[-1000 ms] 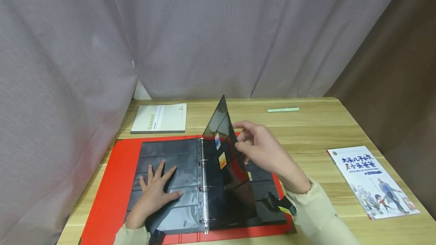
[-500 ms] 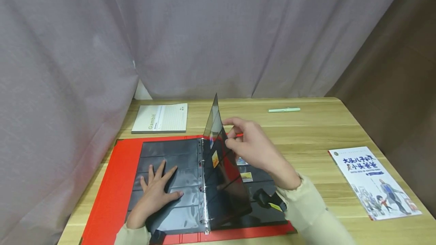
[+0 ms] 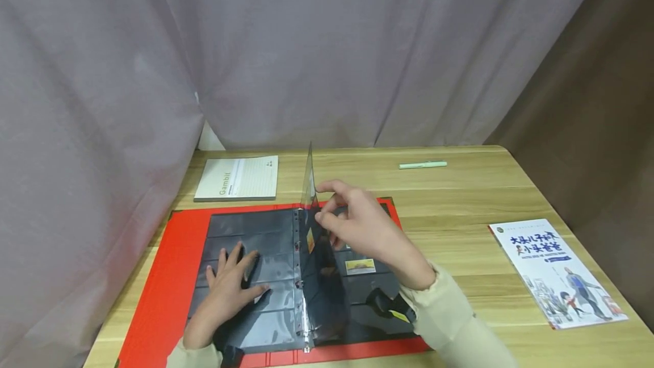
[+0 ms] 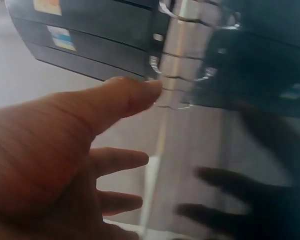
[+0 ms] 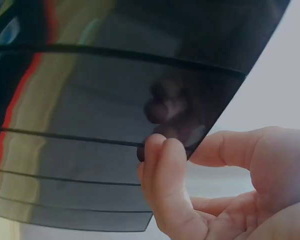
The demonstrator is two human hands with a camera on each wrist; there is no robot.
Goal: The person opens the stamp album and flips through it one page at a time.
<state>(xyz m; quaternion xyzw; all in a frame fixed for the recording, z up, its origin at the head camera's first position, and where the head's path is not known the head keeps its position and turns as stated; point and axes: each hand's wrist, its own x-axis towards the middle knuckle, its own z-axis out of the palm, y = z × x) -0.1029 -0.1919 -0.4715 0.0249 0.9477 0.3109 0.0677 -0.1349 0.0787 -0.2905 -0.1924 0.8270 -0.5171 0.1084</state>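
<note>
A page-turn in a red ring binder point(image 3: 168, 277) is the step in hand. The binder lies open at the near left of the wooden table point(image 3: 475, 203), and one dark pocketed sleeve page point(image 3: 309, 186) stands upright on the rings, roughly halfway over. The right hand point(image 3: 357, 226) pinches the page's free edge between thumb and fingertips point(image 5: 160, 150), close to its far upper corner. The left hand point(image 3: 230, 283) lies flat with fingers spread on the left stack of pages, holding them down.

By my judgement, the next move calls for carrying the page leftward and down onto the left stack, which means the left hand must lift clear first. Small stamps point(image 3: 360, 266) sit in the pockets of the right-hand page, just beneath the right wrist.
</note>
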